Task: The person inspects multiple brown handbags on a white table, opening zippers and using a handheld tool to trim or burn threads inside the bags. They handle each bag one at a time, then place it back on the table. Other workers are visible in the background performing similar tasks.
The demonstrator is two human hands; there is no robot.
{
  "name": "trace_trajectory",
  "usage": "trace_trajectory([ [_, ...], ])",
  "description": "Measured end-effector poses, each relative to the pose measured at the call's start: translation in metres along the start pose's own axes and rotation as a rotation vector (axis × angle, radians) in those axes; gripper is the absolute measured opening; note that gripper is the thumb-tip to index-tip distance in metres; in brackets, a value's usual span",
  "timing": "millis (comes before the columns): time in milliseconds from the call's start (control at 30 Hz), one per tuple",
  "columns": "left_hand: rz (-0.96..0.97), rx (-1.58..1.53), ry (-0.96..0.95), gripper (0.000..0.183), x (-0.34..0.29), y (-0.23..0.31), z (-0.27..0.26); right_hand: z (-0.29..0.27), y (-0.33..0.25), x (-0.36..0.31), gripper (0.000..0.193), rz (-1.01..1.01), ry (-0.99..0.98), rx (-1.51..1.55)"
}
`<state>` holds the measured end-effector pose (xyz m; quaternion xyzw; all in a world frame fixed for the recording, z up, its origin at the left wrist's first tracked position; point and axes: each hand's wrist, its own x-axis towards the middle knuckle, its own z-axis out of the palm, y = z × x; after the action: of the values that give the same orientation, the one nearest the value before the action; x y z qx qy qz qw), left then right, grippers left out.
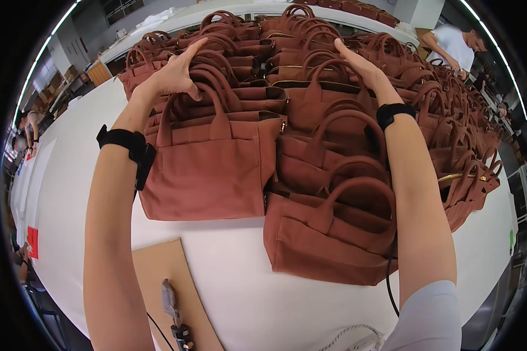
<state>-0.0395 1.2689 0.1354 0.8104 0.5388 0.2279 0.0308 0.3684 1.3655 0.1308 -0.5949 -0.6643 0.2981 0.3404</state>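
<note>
Your left hand (175,76) is standing wide open, thumb parted from fingers, with a reddish-brown, matte, boxy handbag (211,169) sitting just below and nearer you; whether the thumb is touching its arched handles (221,121), the view is leaving unclear. Your right hand (362,67) is also holding an open shape, fingers extended beside the handles of the middle row. To the right, a matching soft-sided handbag (310,245) is resting nearest you. A flat tan board (158,263) is lying near left on the smooth white tabletop (228,251).
</note>
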Motion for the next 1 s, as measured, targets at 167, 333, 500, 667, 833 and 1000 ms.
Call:
trace_trajectory([
  [167, -0.163, 0.011, -0.052, 0.111, -0.003, 0.003, -0.006, -0.012, -0.025, -0.013, 0.088, -0.004, -0.132, -0.038],
  [333, -0.079, -0.242, 0.038, 0.103, -0.013, 0.004, 0.002, -0.009, -0.019, -0.007, 0.095, -0.01, -0.1, -0.014],
  [500, -0.188, -0.286, 0.107, 0.089, -0.03, -0.003, 0.008, 0.013, -0.029, -0.018, 0.096, 0.003, -0.204, 0.25],
  [667, -0.149, -0.263, 0.114, 0.07, -0.025, 0.01, 0.015, -0.013, -0.006, -0.009, 0.097, 0.111, -0.158, 0.191],
  [833, -0.163, -0.214, 0.152, 0.063, -0.028, 0.004, 0.018, -0.012, -0.04, -0.041, 0.072, -0.038, -0.217, -0.084],
  [1000, -0.136, -0.209, 0.171, 0.055, -0.03, 0.003, 0.014, -0.04, -0.072, -0.097, 0.055, -0.236, -0.515, -0.249],
])
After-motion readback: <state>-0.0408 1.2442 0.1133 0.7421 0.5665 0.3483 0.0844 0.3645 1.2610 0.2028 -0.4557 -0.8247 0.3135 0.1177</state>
